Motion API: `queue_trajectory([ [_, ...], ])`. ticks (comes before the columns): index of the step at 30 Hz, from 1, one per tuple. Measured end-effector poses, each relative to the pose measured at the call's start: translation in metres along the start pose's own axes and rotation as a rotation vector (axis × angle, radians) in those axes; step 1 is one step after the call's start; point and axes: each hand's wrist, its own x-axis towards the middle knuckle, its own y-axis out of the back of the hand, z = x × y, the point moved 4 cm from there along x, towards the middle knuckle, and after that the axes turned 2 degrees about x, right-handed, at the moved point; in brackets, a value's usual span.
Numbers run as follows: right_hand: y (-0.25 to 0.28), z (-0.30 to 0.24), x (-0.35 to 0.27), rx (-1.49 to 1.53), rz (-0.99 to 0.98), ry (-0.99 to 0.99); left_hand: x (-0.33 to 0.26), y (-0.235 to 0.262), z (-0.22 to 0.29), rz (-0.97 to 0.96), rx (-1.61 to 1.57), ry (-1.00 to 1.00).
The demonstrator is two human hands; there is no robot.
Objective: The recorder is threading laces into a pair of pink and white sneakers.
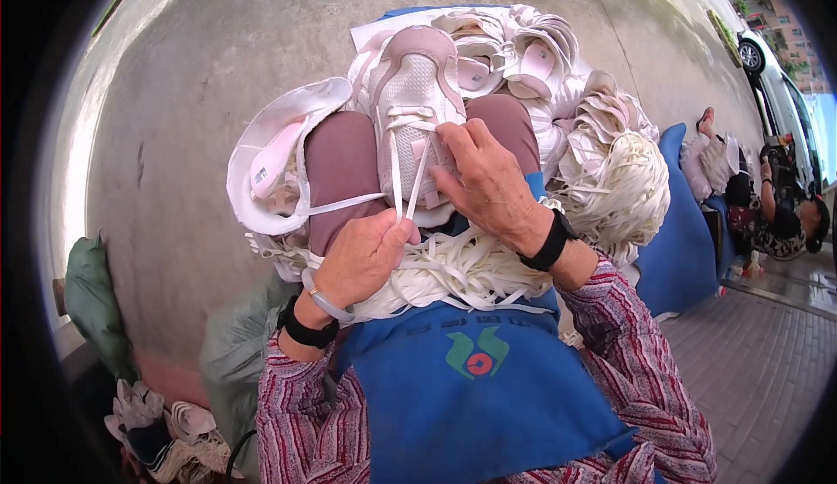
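On the person's lap, between the knees, the pink-and-white sneaker (417,100) looks light and soft-sided, best steadied at its laced throat, where the right hand (488,183) presses half-closed while the left hand (364,257) pinches the limp, flat white lace (410,179) shut.

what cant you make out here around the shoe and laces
- Head view: eyelets on the pink shoe right side, hidden under the right hand.
- Lace ends, hidden inside the left hand.
- Shoe heel, hidden behind the lace pile.
- Shoe uppers behind: too crowded to count.
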Motion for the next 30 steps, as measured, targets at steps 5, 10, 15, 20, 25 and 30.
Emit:
queue_trajectory([
  [5,-0.012,0.004,0.005,-0.077,0.052,0.069,0.026,-0.031,0.017,0.026,0.330,-0.221],
  [10,0.000,0.004,0.002,0.001,-0.031,-0.025,0.022,-0.019,0.015,-0.059,0.228,-0.076],
  [15,0.005,0.002,0.001,0.042,-0.060,-0.034,0.012,0.012,0.006,0.062,0.236,0.031],
  [20,0.000,-0.007,0.015,-0.023,-0.005,0.097,0.033,0.054,0.011,0.443,0.062,0.022],
  [25,-0.006,-0.008,0.025,-0.040,-0.082,0.067,0.058,0.052,0.014,0.351,-0.048,0.010],
  [30,-0.007,-0.003,0.032,-0.116,-0.133,0.104,0.062,0.049,0.005,0.278,-0.088,0.075],
])
